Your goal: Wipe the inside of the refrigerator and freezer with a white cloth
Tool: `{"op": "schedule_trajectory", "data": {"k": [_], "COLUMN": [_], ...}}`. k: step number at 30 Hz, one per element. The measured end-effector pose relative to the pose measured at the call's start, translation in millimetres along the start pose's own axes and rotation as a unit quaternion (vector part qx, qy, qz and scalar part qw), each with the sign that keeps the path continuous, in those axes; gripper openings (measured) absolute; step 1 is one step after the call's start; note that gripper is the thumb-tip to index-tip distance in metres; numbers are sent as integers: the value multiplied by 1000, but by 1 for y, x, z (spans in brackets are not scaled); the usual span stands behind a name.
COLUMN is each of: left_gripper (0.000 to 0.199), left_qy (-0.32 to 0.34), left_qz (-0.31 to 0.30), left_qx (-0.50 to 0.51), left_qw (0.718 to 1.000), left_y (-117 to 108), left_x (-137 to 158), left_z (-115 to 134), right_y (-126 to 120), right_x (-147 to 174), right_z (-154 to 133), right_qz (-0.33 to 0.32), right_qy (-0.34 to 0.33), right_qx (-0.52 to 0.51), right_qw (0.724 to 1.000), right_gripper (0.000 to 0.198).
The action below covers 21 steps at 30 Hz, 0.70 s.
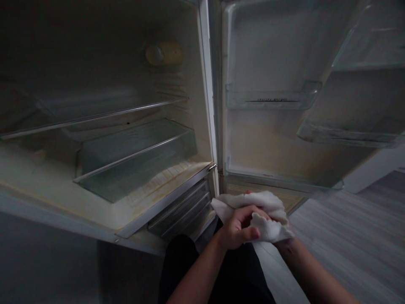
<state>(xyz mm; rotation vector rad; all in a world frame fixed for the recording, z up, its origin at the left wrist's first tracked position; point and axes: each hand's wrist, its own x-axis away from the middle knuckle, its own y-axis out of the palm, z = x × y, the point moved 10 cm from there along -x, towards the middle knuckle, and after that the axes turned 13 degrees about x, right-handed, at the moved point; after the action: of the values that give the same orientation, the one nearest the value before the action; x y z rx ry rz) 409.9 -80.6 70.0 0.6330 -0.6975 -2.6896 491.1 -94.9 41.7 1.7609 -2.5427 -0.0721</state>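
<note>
My left hand (238, 227) is closed on a white cloth (261, 200), with the thumb lying along its near side. My right hand (285, 242) comes in from the right and is mostly covered by the same cloth, its fingers largely hidden in the folds. The two hands meet in front of my knees, and the cloth is bunched between and around them. Just beyond stands an open fridge (207, 105) with a stained white interior. A clear drawer (136, 169) sits low inside it, below a glass shelf (95, 120).
To the right, the fridge door (259, 139) is swung wide, carrying clear door bins (272, 99). Below the fridge floor is another compartment with a ribbed drawer front (180, 209). A yellowed round housing (164, 53) is on the inner wall. Grey wood-look flooring (354, 228) shows at the right.
</note>
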Motion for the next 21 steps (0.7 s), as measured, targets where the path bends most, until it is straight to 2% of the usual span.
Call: {"op": "schedule_trajectory", "data": {"k": [3, 5, 7, 10, 13, 16, 19, 21], "left_gripper": [56, 54, 51, 40, 34, 31, 24, 22], "left_qy": [5, 0, 11, 26, 12, 3, 31, 43], "left_qz": [30, 27, 27, 33, 47, 89, 151, 185], "left_qx": [-49, -101, -168, -253, -268, -246, -248, -256], "left_qw": [998, 994, 985, 966, 962, 965, 956, 948], "left_y": [-3, -1, -1, -4, -12, -25, -39, -47], "left_x": [1, -1, -3, -6, -8, -9, -10, -9], "left_z": [5, 9, 16, 20, 11, 2, 7, 14], "right_y": [5, 16, 21, 10, 11, 16, 17, 18], "right_x": [-2, -2, -3, -4, -2, 0, 3, 7], "right_z": [-32, -39, -24, 16, 42, 48, 52, 67], "right_qz": [-37, -72, -63, 18, 26, 6, 8, 2], "right_qy": [-14, -19, 27, 133, 191, 171, 115, 109], "right_qx": [-102, -107, -85, -121, -170, -168, -139, -121], "right_qw": [994, 991, 994, 983, 966, 971, 984, 987], "right_gripper": [56, 54, 47, 38, 44, 55, 59, 61]}}
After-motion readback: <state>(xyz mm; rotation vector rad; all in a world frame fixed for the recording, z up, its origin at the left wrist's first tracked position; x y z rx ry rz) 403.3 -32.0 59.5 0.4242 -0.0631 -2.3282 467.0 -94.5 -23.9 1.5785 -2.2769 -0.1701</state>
